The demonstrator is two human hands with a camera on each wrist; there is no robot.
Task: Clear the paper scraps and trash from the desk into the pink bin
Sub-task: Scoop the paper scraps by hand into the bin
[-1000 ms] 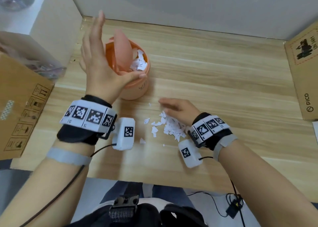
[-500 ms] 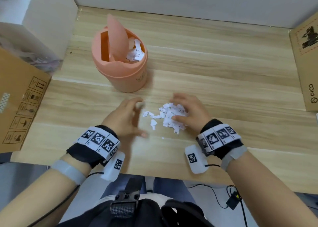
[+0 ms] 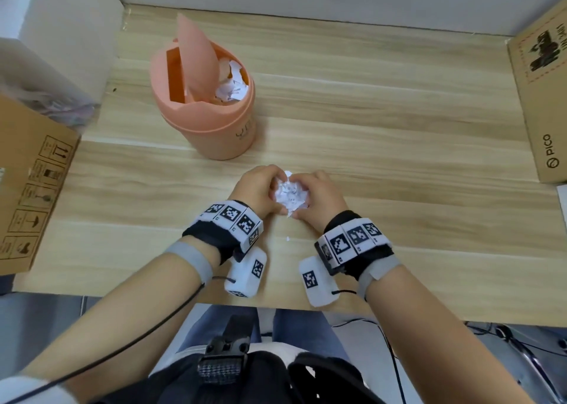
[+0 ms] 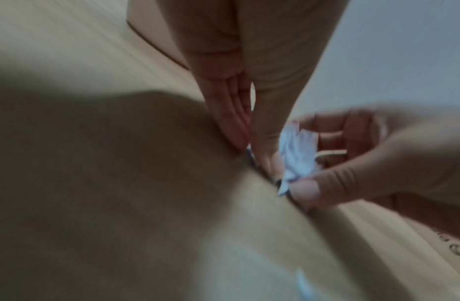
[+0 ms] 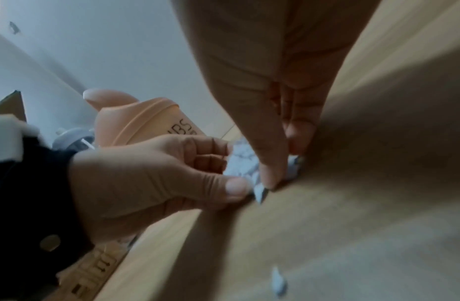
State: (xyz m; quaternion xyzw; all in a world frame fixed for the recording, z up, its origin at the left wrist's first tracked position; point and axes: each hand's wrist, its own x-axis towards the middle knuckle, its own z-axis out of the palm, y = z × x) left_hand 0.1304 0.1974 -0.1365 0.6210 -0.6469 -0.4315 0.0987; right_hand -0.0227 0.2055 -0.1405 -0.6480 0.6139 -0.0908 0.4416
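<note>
Both hands are down on the pale wood-grain desk point(image 3: 399, 133), pressed in from either side on a heap of small white paper scraps point(image 3: 290, 195). The left hand point(image 3: 257, 193) cups the pile with its fingers curled round the far side and the thumb low at the near edge; the right hand point(image 3: 319, 199) mirrors it, fingers curled in and thumb tip pinning the near corner of the heap against the wood. The wrist views confirm it: thumbs down at desk level, paper bunched between the two palms. This looks like the gathering step, scraps squeezed into one clump but not yet lifted.

One tiny white fleck point(image 3: 288, 238) lies alone on the desk just short of the hands, outside the scoop.

The round pink plastic bin point(image 3: 214, 124) stands beyond the hands and a little to the left, its swing lid point(image 3: 196, 54) tipped up on edge and white scraps already showing in the open side. The next move, by the look of it, calls for a firm two-handed squeeze, a lift to the bin's open half, and a release above it. Loose bits may spill from underneath on the way, and the stray fleck needs its own pick-up.
</note>
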